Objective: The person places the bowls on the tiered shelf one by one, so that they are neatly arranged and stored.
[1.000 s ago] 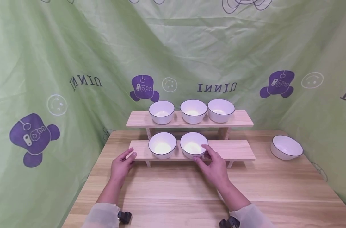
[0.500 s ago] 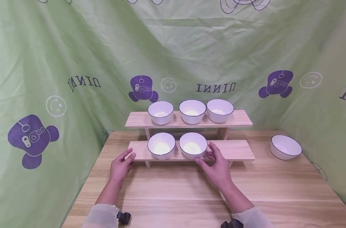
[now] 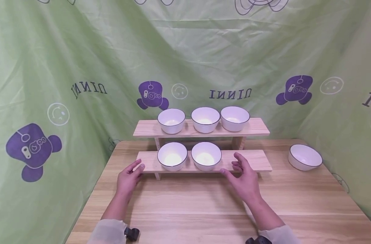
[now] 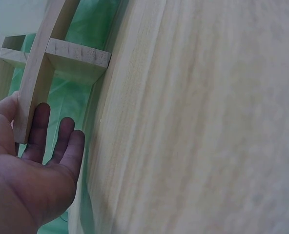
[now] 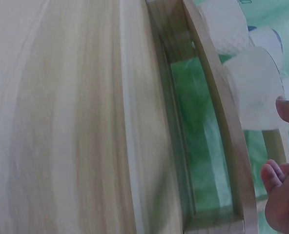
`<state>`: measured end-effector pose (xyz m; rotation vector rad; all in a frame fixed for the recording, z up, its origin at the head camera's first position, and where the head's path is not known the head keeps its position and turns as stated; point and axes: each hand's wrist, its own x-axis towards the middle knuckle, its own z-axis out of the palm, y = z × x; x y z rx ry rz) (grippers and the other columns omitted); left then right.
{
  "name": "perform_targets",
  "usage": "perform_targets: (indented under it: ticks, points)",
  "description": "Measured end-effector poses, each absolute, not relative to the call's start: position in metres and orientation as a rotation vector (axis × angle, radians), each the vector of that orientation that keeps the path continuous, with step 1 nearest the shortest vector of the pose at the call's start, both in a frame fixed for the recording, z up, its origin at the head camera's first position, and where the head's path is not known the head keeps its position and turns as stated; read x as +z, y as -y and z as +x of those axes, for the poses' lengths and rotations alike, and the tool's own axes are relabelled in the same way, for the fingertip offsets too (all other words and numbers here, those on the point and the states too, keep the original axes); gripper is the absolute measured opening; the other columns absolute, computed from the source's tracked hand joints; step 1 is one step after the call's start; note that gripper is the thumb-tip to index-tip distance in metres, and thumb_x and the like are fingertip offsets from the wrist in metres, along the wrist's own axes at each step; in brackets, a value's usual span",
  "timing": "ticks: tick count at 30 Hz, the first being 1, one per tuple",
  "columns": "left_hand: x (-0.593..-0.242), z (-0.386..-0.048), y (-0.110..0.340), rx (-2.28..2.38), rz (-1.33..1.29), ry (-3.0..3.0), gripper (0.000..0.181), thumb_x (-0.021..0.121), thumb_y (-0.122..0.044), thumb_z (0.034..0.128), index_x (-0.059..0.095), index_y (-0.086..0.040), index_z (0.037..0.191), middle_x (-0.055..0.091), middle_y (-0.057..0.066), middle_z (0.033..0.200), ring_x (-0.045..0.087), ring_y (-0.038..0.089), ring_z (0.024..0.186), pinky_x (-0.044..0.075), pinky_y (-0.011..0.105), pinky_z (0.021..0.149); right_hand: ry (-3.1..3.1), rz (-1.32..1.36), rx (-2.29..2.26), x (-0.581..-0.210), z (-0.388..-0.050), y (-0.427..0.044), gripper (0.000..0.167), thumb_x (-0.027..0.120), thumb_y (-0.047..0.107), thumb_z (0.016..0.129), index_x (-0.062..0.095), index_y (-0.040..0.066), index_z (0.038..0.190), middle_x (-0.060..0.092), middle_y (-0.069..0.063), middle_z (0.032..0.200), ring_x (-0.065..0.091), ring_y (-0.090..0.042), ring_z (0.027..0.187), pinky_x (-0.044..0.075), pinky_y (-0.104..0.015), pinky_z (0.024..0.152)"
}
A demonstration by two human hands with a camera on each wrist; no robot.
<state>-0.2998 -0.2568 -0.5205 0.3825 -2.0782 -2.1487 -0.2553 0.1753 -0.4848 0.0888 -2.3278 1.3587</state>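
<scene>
My left hand (image 3: 128, 180) holds the left end of the lower board of a two-tier wooden shelf (image 3: 149, 162). In the left wrist view the board's end (image 4: 31, 105) lies between thumb and fingers. My right hand (image 3: 244, 179) hovers before the lower board with its fingers apart and nothing between them. Just left of it, on that board, stands a white dark-rimmed bowl (image 3: 206, 156), with a matching bowl (image 3: 172, 157) at its left. Along the upper board sit a left bowl (image 3: 171, 121), a middle bowl (image 3: 205, 120) and a right bowl (image 3: 235, 119).
Another white bowl (image 3: 305, 157) stands at the right of the wooden table (image 3: 185, 206). Something pale shows partly behind my right forearm. A green printed cloth (image 3: 185, 51) hangs behind and at both sides.
My right hand has let go of the right bowl on the lower board and moved right, away from it. The bowl stays in place. My left hand stays at the shelf's end.
</scene>
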Motion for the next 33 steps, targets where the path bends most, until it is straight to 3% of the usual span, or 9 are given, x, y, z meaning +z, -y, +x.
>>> perform_targets:
  ticks: [11, 19, 27, 33]
  points:
    - [-0.521, -0.301, 0.258, -2.148, 0.391, 2.082, 0.063, 0.085, -0.031, 0.0891, 0.063, -0.007, 0.143, 0.046, 0.017, 0.156, 0.07, 0.01, 0.105, 0.055, 0.035, 0.097, 2.345, -0.021, 1.359, -0.485, -0.249, -0.198, 0.083, 0.089, 0.034, 0.085, 0.047, 0.011, 0.153, 0.064, -0.02, 0.137, 0.066, -0.035, 0.121, 0.05, -0.045, 0.103]
    - [-0.522, -0.302, 0.258, -2.15, 0.382, 2.1, 0.062, 0.083, -0.03, 0.0909, 0.061, -0.008, 0.145, 0.042, 0.017, 0.159, 0.068, 0.015, 0.112, 0.055, 0.036, 0.098, 2.339, -0.103, 1.307, -0.486, -0.241, -0.214, 0.08, 0.09, 0.031, 0.084, 0.05, 0.013, 0.151, 0.065, -0.021, 0.133, 0.063, -0.041, 0.123, 0.046, -0.052, 0.109]
    - [-0.52, -0.303, 0.255, -2.158, 0.377, 2.067, 0.061, 0.084, -0.028, 0.0901, 0.063, -0.006, 0.142, 0.047, 0.016, 0.155, 0.07, 0.004, 0.102, 0.055, 0.035, 0.097, 2.353, -0.128, 1.218, -0.488, -0.237, -0.236, 0.078, 0.089, 0.03, 0.085, 0.051, 0.01, 0.15, 0.066, -0.021, 0.133, 0.063, -0.041, 0.122, 0.046, -0.056, 0.106]
    - [-0.521, -0.3, 0.257, -2.147, 0.393, 2.097, 0.063, 0.085, -0.032, 0.0892, 0.062, -0.007, 0.143, 0.045, 0.018, 0.157, 0.069, 0.016, 0.113, 0.056, 0.034, 0.097, 2.347, -0.168, 1.198, -0.491, -0.236, -0.246, 0.079, 0.09, 0.028, 0.084, 0.051, 0.008, 0.15, 0.065, -0.021, 0.135, 0.064, -0.039, 0.122, 0.045, -0.056, 0.106]
